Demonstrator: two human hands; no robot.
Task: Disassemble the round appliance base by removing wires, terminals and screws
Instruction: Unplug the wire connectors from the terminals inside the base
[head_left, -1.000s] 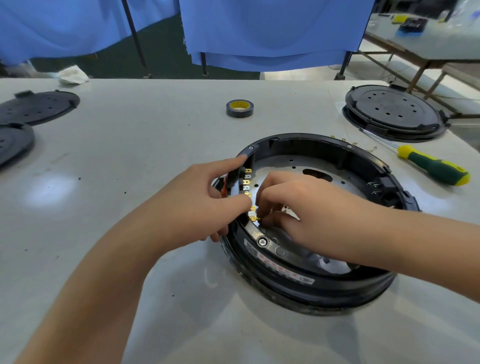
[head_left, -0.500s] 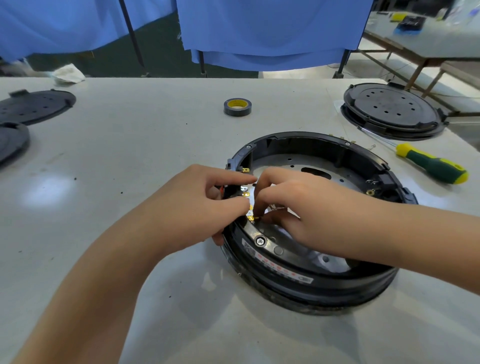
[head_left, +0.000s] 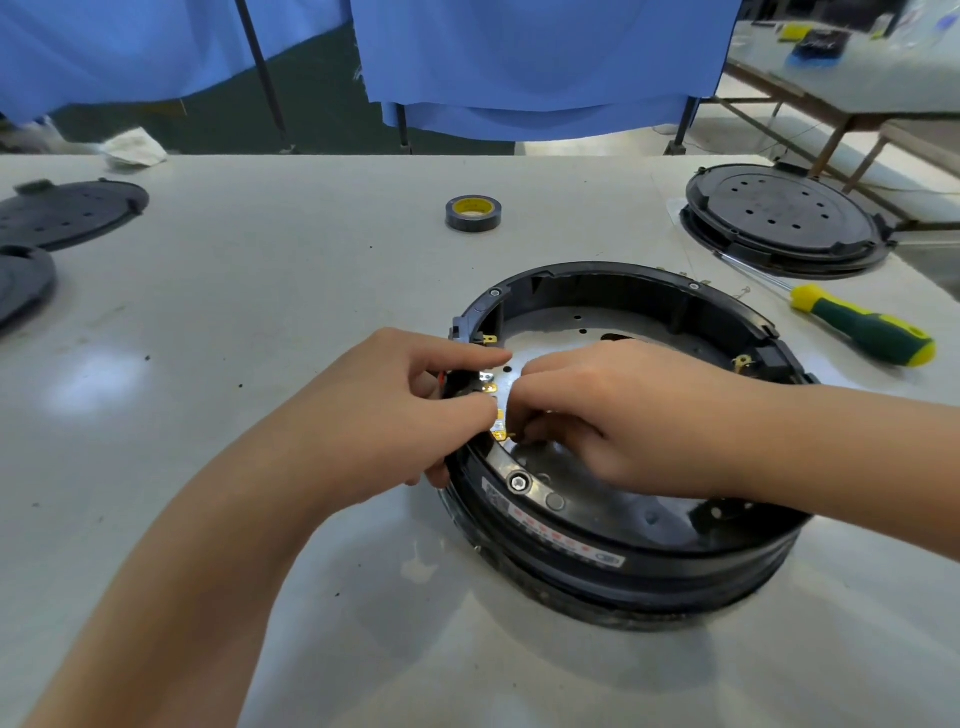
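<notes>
- The round appliance base (head_left: 613, 551) sits on the white table (head_left: 260, 322); bare tabletop lies to its left.
- It is a black ring around a metal plate.
- At its left rim, the left hand (head_left: 395, 415) and right hand (head_left: 618, 415) pinch brass terminals (head_left: 500, 432).

Left hand (head_left: 395, 410) palm-down, forearm running in from the lower left, index finger stretched out straight, thumb and remaining fingers curled in a pinch. Right hand (head_left: 618, 415) reaching in from the right, knuckles up, fingers bent down and inward. Fingertips of both hands close together, almost touching.
</notes>
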